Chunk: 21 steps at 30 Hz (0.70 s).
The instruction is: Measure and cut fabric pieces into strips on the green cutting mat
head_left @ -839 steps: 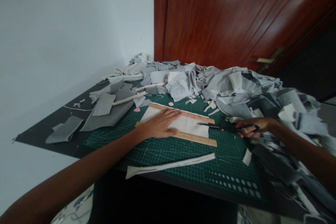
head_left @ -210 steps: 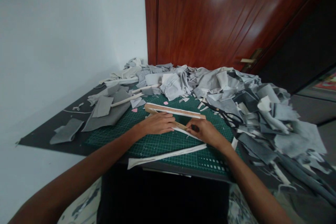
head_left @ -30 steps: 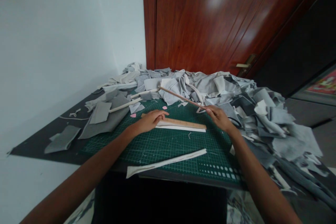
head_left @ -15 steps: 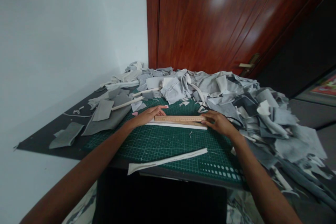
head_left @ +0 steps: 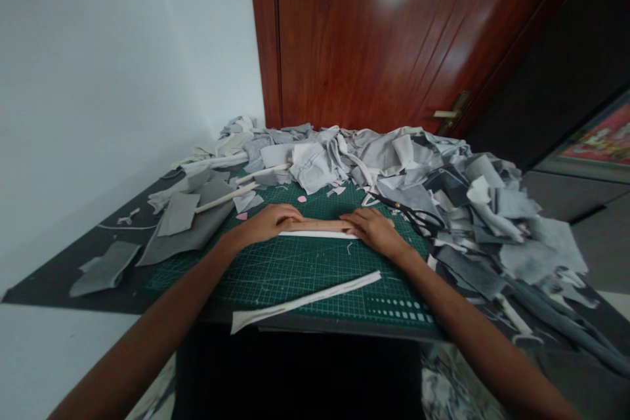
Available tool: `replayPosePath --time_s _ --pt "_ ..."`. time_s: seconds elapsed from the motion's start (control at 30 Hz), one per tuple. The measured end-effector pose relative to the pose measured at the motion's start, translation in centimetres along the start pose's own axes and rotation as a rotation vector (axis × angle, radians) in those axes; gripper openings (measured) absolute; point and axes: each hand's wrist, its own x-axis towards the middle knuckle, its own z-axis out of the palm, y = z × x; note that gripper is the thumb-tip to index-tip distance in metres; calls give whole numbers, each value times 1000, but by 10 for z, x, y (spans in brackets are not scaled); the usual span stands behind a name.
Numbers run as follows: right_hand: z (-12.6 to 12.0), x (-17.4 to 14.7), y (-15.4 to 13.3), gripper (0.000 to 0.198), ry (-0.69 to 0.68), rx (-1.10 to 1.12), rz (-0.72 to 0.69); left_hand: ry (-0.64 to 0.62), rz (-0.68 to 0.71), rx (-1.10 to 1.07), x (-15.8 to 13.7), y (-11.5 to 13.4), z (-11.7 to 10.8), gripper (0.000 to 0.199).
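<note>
A wooden ruler [head_left: 319, 225] lies crosswise on the green cutting mat [head_left: 290, 266]. My left hand [head_left: 270, 222] has its fingers curled over the ruler's left end. On the right part of the ruler, my right hand [head_left: 375, 230] grips with bent fingers, its tips partly hidden. Just below the ruler, along its near edge, runs a white fabric strip [head_left: 315, 234]; my right fingers touch it. Closer to the table's front edge lies a second, off-white strip [head_left: 308, 302], slanting up to the right.
Black-handled scissors [head_left: 413, 213] lie right of my right hand. Grey and white fabric scraps [head_left: 315, 164] heap along the back and right. Small pink pieces [head_left: 302, 199] sit beyond my left hand. Grey cloth pieces [head_left: 111, 266] lie on the left; a wooden door [head_left: 359, 39] stands behind.
My right hand has moved left along the ruler and now covers its right part. My left fingers have closed over the left end. The view has shifted slightly, and the scissors show more fully.
</note>
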Motion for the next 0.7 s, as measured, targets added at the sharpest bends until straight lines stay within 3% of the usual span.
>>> replayPosePath --time_s 0.07,0.37,0.7 --pt "4 1 -6 39 -8 -12 -18 -4 23 13 0 -2 0 31" --pt "11 9 -8 31 82 -17 30 12 -9 81 2 2 1 34" --pt "17 12 -8 19 112 229 38 -21 -87 250 6 18 4 37"
